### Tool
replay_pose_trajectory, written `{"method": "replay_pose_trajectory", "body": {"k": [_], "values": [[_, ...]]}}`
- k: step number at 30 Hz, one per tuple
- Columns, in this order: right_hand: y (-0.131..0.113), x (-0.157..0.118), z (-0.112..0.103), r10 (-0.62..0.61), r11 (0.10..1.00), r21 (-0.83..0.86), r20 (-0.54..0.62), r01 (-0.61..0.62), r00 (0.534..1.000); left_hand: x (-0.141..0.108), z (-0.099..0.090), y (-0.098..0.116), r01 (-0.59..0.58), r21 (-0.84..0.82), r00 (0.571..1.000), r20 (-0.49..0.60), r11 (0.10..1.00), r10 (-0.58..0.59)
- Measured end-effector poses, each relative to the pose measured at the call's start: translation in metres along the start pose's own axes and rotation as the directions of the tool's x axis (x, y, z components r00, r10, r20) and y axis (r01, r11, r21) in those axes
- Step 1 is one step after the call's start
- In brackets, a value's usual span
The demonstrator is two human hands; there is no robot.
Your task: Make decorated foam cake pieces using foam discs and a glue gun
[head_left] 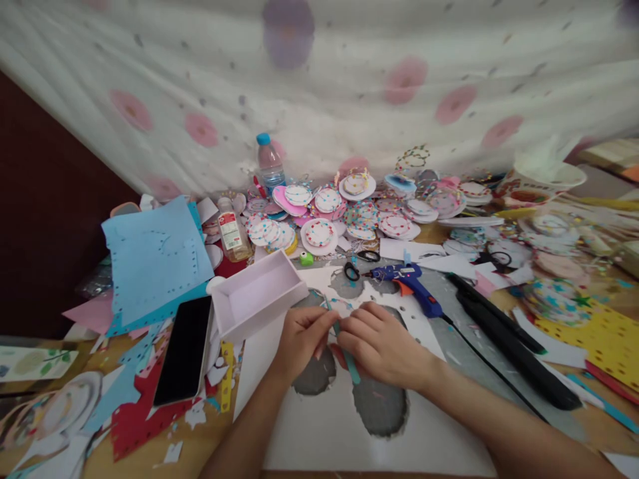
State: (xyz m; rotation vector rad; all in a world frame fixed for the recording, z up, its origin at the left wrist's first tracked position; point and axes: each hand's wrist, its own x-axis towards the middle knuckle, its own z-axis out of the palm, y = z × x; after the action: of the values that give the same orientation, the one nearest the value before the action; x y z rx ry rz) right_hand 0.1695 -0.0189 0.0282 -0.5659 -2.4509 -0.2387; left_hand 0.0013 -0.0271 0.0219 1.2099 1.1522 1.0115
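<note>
Both hands meet over a white sheet (319, 432) with rounded holes cut in it, at the lower middle of the view. My left hand (305, 338) has its thumb and forefinger pinched at the upper part of a narrow teal strip (351, 362). My right hand (377, 339) is closed around the same strip from the right, its fingers curled over it. The strip's lower end sticks out below the fingers. A blue glue gun (412, 283) lies just beyond my right hand. Near my left hand is an open pale box (259, 293).
A black phone (184, 349) and paper scraps lie at left. Several decorated paper discs (319, 233) line the back, beside a water bottle (270, 161) and a clear bottle (232, 233). Black scissors (368, 255) lie behind the glue gun; a long black tool (514, 346) and cord are at right.
</note>
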Motion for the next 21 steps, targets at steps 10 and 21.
{"method": "replay_pose_trajectory", "body": {"k": [10,21], "values": [[0.006,-0.015,0.002,0.252,0.887,0.426,-0.129,-0.176,0.959,-0.002,-0.001,0.003,-0.041,0.073,0.996,0.081,0.996,0.035],[0.002,-0.047,0.004,0.869,-0.12,0.953,0.235,-0.277,0.435,0.007,-0.011,-0.004,-0.135,0.438,0.983,-0.051,0.889,0.174]]}}
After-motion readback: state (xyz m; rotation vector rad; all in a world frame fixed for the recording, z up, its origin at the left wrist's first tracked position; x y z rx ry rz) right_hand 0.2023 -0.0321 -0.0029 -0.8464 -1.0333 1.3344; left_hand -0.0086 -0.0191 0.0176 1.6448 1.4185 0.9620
